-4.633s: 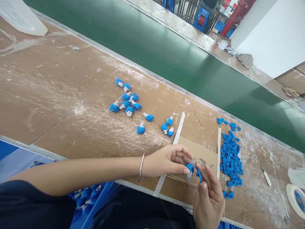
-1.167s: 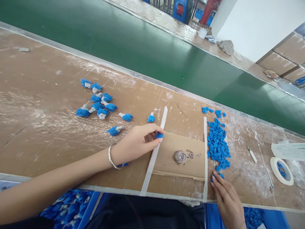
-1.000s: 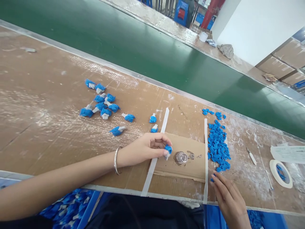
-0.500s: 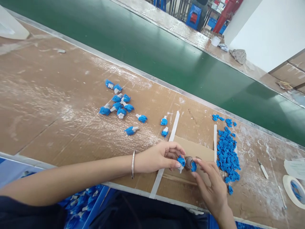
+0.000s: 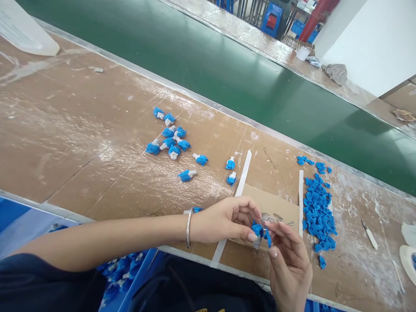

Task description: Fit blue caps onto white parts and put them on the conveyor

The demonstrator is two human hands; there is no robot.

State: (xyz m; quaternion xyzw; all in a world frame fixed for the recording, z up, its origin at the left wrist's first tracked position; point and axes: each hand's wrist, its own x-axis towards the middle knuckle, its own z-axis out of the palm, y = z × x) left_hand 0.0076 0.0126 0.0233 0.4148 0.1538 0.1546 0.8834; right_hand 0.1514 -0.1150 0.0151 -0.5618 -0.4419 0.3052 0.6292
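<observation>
My left hand [image 5: 224, 219], with a silver bangle at the wrist, pinches a small blue bundle [image 5: 257, 229] with a pale tab below it. Opposite, the fingertips of my right hand [image 5: 290, 255] hold a thin blue flake [image 5: 268, 237] close against that bundle; whether the two touch is hard to tell. Just behind my fingertips is the rim of a small round pot [image 5: 266, 216], mostly hidden. Beneath both hands lies a cardboard sheet [image 5: 276, 200]. To the right is a pile of loose blue flakes [image 5: 318, 212].
Several blue bundles with pale tabs [image 5: 169, 142] lie to the left. White tape strips [image 5: 246, 169] mark the table. A white-handled blade [image 5: 370, 236] and a tape roll [image 5: 406, 262] are at right. Beyond runs a green belt [image 5: 208, 73]; blue bins [image 5: 146, 273] stand below the edge.
My right hand has brought its blue flake from the pot's mouth to the bundle in my left hand. The whole view has shifted slightly.
</observation>
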